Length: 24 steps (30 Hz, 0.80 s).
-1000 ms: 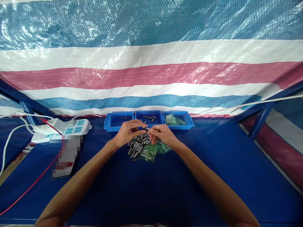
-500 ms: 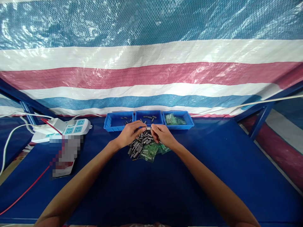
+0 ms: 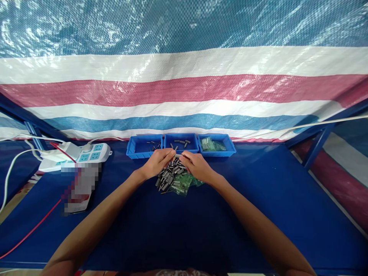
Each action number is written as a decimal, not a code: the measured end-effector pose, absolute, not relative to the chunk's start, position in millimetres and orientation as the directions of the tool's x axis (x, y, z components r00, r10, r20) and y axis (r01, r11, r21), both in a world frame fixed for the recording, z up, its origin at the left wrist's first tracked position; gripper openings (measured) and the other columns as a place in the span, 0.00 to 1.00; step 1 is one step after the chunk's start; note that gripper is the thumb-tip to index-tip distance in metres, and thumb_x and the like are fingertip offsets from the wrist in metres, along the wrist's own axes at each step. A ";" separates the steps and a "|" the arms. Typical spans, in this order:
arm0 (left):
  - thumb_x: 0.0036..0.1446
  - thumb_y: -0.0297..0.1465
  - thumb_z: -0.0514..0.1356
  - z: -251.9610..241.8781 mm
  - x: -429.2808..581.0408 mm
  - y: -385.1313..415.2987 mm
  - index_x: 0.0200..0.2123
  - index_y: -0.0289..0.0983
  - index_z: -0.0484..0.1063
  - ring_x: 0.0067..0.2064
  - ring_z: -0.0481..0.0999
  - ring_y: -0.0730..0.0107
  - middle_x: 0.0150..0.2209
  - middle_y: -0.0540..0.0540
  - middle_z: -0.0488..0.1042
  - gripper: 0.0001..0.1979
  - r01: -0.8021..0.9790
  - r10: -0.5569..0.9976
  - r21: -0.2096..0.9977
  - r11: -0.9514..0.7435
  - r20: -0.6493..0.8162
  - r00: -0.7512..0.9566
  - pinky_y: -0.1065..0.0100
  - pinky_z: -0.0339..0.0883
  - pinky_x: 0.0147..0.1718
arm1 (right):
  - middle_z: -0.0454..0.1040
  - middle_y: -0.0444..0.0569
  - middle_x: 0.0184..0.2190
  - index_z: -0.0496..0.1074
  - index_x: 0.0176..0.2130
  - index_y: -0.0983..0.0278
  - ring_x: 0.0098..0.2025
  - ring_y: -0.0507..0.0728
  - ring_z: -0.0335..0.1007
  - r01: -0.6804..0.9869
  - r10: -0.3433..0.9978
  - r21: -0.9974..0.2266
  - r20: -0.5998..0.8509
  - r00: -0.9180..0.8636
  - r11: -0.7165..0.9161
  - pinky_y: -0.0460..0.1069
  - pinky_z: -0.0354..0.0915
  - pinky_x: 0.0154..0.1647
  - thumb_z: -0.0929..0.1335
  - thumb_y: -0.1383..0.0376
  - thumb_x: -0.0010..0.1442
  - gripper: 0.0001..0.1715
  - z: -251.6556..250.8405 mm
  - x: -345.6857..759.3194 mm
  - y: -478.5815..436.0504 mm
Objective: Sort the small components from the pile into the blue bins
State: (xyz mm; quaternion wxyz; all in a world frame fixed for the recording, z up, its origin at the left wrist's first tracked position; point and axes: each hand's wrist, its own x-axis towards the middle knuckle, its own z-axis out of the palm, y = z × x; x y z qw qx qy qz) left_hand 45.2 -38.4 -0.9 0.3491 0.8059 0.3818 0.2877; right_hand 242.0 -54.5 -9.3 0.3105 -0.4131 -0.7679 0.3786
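My left hand (image 3: 156, 163) and my right hand (image 3: 199, 167) meet above a pile of small parts. Between their fingertips they grip a small grey cylindrical piece (image 3: 178, 156), one hand at each end; its exact kind is too small to make out. Directly below lies the heap of dark grey and silvery metal-looking pieces (image 3: 166, 180), some of them thin pins. Green-tinted clear plastic bags (image 3: 181, 184) with small silvery pieces inside lie against the heap's right side, partly under my right hand.
Three blue bins stand in a row behind the hands: the left bin (image 3: 138, 154) holds thin pins, the middle bin (image 3: 195, 142) grey pieces, the right bin (image 3: 220, 154) green bags. At left are a white power strip (image 3: 96, 153), a red cable (image 3: 34, 230) and a blurred-out object (image 3: 82, 191).
Both hands have closed in around the small cylindrical piece, and less of it shows. My right hand's fingers have curled over more. The bins and heap stay put.
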 end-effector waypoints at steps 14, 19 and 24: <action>0.56 0.36 0.62 -13.5 48.6 -43.7 0.40 0.38 0.80 0.40 0.81 0.62 0.40 0.45 0.81 0.11 0.369 0.758 0.670 -0.644 0.495 0.424 0.67 0.75 0.39 | 0.51 0.37 0.16 0.58 0.25 0.62 0.15 0.47 0.47 0.056 0.833 -0.998 0.003 -0.553 0.040 0.45 0.48 0.18 0.60 0.52 0.66 0.22 -21.3 244.6 -52.1; 0.56 0.34 0.63 -15.6 48.4 -44.2 0.42 0.36 0.79 0.39 0.82 0.64 0.40 0.44 0.81 0.12 0.377 0.683 0.569 -0.731 0.597 0.421 0.69 0.76 0.38 | 0.51 0.36 0.16 0.59 0.25 0.63 0.15 0.47 0.47 0.010 0.824 -1.000 0.004 -0.566 0.012 0.45 0.49 0.17 0.61 0.52 0.65 0.22 -20.4 242.6 -51.8; 0.57 0.33 0.62 -17.1 48.1 -42.7 0.45 0.35 0.78 0.40 0.82 0.64 0.41 0.43 0.81 0.13 0.351 0.611 0.500 -0.791 0.658 0.440 0.70 0.76 0.38 | 0.52 0.36 0.16 0.60 0.25 0.64 0.15 0.46 0.47 -0.032 0.821 -0.999 0.013 -0.571 -0.006 0.45 0.50 0.17 0.62 0.52 0.64 0.22 -21.4 240.1 -52.7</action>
